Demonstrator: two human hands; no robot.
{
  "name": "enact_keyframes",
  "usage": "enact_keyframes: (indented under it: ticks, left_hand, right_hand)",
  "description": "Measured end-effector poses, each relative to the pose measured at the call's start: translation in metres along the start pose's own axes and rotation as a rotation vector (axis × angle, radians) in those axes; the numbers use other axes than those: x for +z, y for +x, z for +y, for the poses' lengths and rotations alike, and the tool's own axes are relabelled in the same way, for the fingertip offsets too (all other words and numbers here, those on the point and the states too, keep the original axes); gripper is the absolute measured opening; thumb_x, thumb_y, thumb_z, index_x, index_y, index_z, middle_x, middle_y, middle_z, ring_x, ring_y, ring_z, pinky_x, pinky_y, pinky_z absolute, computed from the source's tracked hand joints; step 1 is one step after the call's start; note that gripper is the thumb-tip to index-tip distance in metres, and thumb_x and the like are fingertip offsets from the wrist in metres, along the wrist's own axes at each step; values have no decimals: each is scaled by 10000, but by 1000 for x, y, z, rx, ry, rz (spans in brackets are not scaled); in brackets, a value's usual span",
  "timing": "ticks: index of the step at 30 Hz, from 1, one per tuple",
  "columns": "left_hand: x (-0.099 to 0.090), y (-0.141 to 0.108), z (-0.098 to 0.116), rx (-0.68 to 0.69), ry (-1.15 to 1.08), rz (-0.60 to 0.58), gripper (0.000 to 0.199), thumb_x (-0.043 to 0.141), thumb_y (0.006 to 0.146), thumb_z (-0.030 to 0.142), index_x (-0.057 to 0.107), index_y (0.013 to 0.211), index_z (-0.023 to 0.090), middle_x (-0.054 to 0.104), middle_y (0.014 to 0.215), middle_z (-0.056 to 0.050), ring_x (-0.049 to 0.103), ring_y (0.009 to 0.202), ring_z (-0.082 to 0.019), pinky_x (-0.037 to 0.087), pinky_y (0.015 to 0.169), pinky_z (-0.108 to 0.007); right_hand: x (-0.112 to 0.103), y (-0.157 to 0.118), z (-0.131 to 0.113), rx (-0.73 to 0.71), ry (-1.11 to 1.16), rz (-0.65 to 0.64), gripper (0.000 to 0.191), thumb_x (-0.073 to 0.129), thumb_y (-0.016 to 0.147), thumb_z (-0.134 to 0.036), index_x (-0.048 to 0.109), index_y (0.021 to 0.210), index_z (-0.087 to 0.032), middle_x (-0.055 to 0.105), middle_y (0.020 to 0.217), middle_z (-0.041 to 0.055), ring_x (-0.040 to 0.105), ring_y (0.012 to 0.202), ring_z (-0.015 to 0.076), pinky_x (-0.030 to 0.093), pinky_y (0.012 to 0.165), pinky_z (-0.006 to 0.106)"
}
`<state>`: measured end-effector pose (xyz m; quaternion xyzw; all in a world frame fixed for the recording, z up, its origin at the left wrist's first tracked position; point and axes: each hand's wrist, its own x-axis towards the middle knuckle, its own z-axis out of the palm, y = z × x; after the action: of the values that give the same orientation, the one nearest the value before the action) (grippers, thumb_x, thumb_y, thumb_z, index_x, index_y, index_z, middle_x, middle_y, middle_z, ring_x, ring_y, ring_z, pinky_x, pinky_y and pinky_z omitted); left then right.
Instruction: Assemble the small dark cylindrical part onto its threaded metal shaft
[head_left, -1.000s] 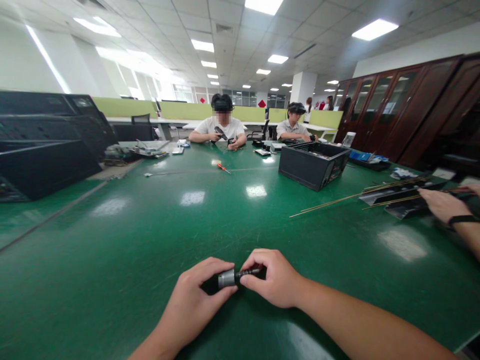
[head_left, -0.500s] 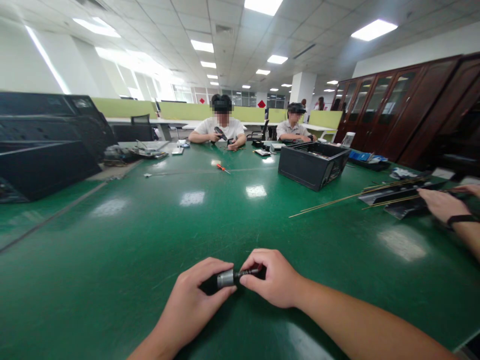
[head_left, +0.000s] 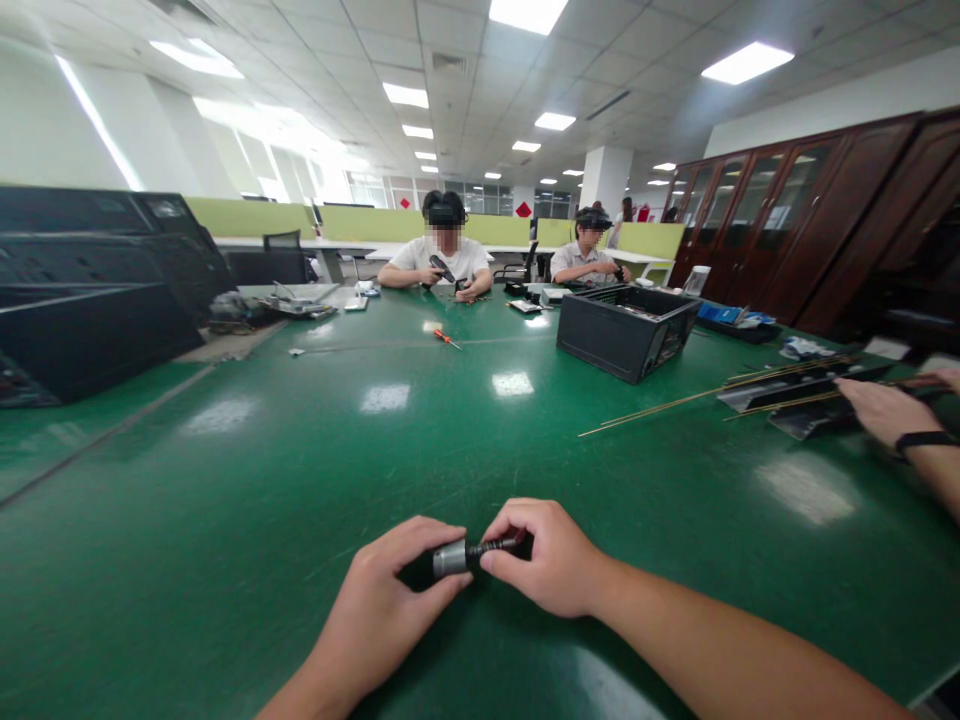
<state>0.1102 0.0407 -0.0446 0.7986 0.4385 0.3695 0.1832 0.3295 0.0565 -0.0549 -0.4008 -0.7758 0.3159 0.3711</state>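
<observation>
My left hand (head_left: 401, 580) grips a small silver metal cylinder (head_left: 451, 558) between thumb and fingers, just above the green table. From the cylinder's right end runs a thin, dark, ridged shaft (head_left: 491, 546), and my right hand (head_left: 551, 555) pinches it between thumb and forefinger. The exact kind of this part cannot be made out. Its far right tip is partly hidden inside my right hand, where a reddish bit shows.
A black computer case (head_left: 630, 330) stands ahead to the right. An orange screwdriver (head_left: 445, 338) lies mid-table. Thin brass-coloured rods (head_left: 660, 408) and dark metal channels (head_left: 806, 412) lie at right, under another person's hand (head_left: 885, 408). Large black casings (head_left: 105, 290) stand left. Two people sit opposite.
My hands and the part they hold stay almost still. Across the table, the seated person at right has raised their hands a little.
</observation>
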Motion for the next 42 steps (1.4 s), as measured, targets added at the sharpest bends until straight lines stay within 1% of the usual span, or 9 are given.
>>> enact_keyframes:
  ticks: [15,42]
  left_hand:
    - [0,-1,-2,-17,-8,1,227,757,785,232,723,1005,277,729,936,12,691,855,-160,546,774,-246]
    - [-1,0,-1,35,25,52,211,753,786,247,733,995,272,738,924,-2,705,836,-171,564,752,-247]
  right_hand:
    - [1,0,1,-4,0,5,65,706,788,-221,705,837,-179,648,772,-3,591,718,133,419,663,242]
    - [1,1,0,13,-6,-1,72,716,780,-229,714,836,-183,648,762,-3,573,704,136,415,649,245]
